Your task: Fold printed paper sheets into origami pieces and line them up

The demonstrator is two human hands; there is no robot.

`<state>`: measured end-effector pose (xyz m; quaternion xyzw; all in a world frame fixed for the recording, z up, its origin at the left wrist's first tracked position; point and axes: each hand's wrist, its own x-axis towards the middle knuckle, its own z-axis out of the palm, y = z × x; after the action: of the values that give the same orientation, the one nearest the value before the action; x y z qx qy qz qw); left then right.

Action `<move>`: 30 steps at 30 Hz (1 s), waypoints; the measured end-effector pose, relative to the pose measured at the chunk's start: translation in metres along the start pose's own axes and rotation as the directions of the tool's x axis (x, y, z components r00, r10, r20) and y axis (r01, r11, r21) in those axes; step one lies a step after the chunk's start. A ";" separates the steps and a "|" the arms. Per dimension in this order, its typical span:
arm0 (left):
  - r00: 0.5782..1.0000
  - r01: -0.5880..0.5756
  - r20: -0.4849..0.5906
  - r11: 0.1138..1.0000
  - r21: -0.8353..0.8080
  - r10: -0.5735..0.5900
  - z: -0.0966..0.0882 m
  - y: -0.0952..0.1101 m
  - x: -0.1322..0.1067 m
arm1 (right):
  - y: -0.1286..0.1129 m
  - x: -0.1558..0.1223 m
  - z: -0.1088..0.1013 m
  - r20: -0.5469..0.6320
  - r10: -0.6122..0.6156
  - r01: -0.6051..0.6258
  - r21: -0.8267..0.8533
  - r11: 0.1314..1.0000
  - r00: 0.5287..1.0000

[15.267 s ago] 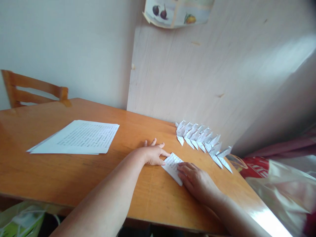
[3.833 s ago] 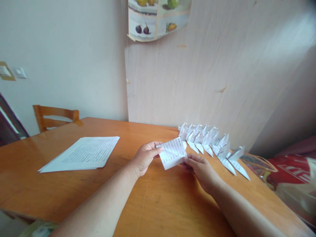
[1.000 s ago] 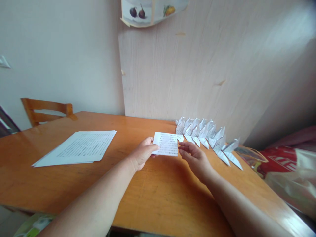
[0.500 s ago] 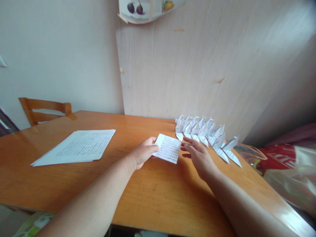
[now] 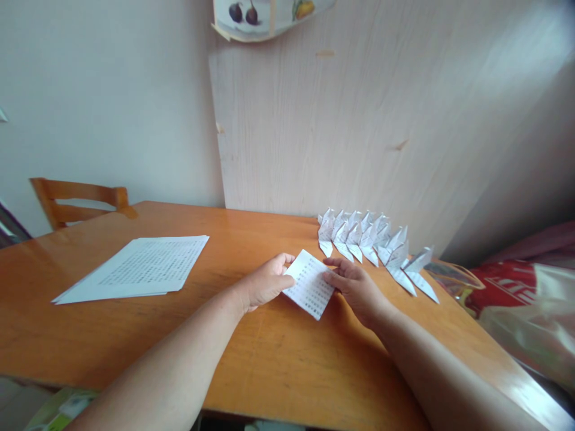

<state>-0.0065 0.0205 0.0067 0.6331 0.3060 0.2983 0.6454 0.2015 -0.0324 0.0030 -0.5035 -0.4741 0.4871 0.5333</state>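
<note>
A folded square of printed paper [image 5: 309, 286] is held over the table, turned so one corner points toward me. My left hand [image 5: 268, 281] pinches its left edge, thumb on top. At the right edge my right hand [image 5: 353, 284] grips it, thumb on the printed face and fingers behind. Beyond my right hand stand several folded paper cranes or similar winged figures [image 5: 369, 242] in rows, made of the same printed paper. To the left lies a stack of printed sheets [image 5: 144, 263], flat on the table.
The wooden table [image 5: 251, 365] reaches back to a panelled wall. A wooden chair [image 5: 83, 193] stands behind its left end. Past the right edge are a red and white bag [image 5: 512, 287] and a clear container with an orange rim [image 5: 456, 275]. A fruit picture [image 5: 269, 15] hangs above.
The paper square has rotated so a corner points toward me. My right hand, which was apart from it with fingers spread, has closed on its right edge.
</note>
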 end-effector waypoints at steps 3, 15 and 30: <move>0.999 0.024 -0.022 0.999 0.030 -0.024 0.000 0.003 -0.001 | 0.001 0.001 -0.002 0.004 -0.006 0.006 -0.031 1.000 1.000; 0.981 -0.042 -0.134 0.837 0.546 0.137 -0.012 -0.009 0.002 | 0.010 0.004 -0.008 -0.052 0.008 -0.029 -0.428 0.903 0.999; 0.974 -0.216 0.143 0.545 0.810 0.173 -0.003 -0.005 -0.004 | 0.018 0.008 -0.013 0.034 -0.119 0.091 -0.847 0.524 0.992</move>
<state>-0.0120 0.0193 0.0013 0.8964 0.3222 0.1769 0.2477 0.2143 -0.0248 -0.0150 -0.6760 -0.6725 0.1562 0.2575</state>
